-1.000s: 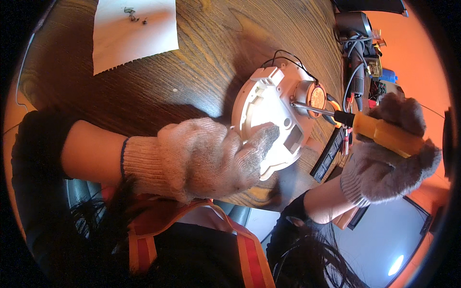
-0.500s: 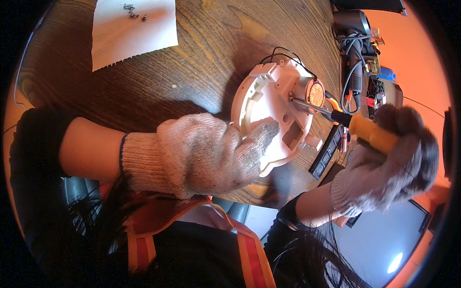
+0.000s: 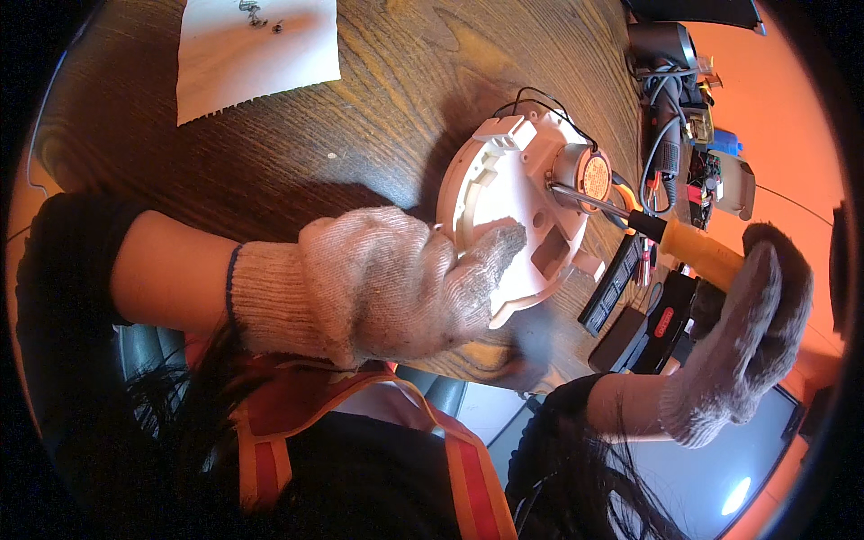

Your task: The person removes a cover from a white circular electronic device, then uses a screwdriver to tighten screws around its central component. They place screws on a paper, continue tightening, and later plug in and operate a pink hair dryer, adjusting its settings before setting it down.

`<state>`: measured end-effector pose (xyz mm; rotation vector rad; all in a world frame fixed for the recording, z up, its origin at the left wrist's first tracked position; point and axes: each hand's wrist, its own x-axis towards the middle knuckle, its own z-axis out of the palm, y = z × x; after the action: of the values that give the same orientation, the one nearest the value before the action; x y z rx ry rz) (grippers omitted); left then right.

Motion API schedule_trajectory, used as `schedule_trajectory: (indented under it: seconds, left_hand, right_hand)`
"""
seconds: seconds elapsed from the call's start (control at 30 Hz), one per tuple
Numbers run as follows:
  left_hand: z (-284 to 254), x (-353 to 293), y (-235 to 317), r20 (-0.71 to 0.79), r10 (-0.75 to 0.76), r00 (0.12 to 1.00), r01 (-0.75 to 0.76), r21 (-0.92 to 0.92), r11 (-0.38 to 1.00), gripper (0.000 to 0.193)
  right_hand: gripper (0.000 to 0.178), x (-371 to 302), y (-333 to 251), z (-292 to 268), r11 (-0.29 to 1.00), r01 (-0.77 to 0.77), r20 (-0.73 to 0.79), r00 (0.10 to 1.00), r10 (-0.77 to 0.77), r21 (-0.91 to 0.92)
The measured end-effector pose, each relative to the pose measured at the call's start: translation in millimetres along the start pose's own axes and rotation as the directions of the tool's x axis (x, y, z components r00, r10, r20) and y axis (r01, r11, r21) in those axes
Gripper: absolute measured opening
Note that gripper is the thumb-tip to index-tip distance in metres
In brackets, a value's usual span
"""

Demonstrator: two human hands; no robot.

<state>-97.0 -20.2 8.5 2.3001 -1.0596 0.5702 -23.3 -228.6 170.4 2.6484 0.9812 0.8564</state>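
Observation:
My left hand (image 3: 396,283), in a white knitted glove with grey-stained fingertips, grips the near edge of a round white plastic housing (image 3: 468,180). Its thumb lies over the rim. A silver cylindrical motor (image 3: 594,175) with an orange label sits in the housing, and thin black wires loop from it. At the motor's base rests the tip of a screwdriver (image 3: 697,252) with a yellow handle and a black collar. My right hand (image 3: 742,351), gloved too, is closed about the handle's end, its fingers folded over it; part of the grip is hidden.
A white sheet of paper (image 3: 256,72) with small dark screws (image 3: 261,18) lies at the far left of the wooden table. Along the right stand a black slotted strip (image 3: 610,288), a black-and-red box (image 3: 661,333), cables and tools (image 3: 666,148), with a grey screen (image 3: 702,468) below.
My right hand has turned around the screwdriver handle and shifted slightly lower, its fingers straighter now. The screwdriver tip stays at the motor. My left hand keeps its hold on the housing.

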Motion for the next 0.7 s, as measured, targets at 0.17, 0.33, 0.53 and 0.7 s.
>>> schedule_trajectory:
  seconds: [0.17, 0.33, 0.53, 0.7]
  left_hand:
    - [1.0, 1.2, 13.4, -0.118, -0.232, 0.965, 0.237, 0.026, 0.971, 0.055]
    - [1.2, -3.1, 13.9, -0.137, -0.199, 0.970, 0.220, 0.168, 0.961, 0.060]
    - [5.3, -1.6, 6.0, -0.235, -0.094, 0.967, 0.174, 0.350, 0.921, 0.036]
    - [5.8, -0.7, 3.1, -0.266, -0.032, 0.963, 0.139, 0.393, 0.909, 0.026]
  right_hand:
    - [0.036, 0.1, 20.1, -1.4, 0.939, -0.182, 0.081, 0.983, 0.165, 0.290]
    - [0.035, 10.5, -14.0, 1.7, 0.791, -0.422, 0.165, 0.906, 0.391, 0.443]
    - [0.030, 26.4, -6.2, -18.2, 0.877, -0.072, 0.344, 0.933, -0.109, 0.475]
    - [0.038, 28.1, 2.0, -22.0, 0.732, -0.203, 0.471, 0.864, -0.180, 0.651]
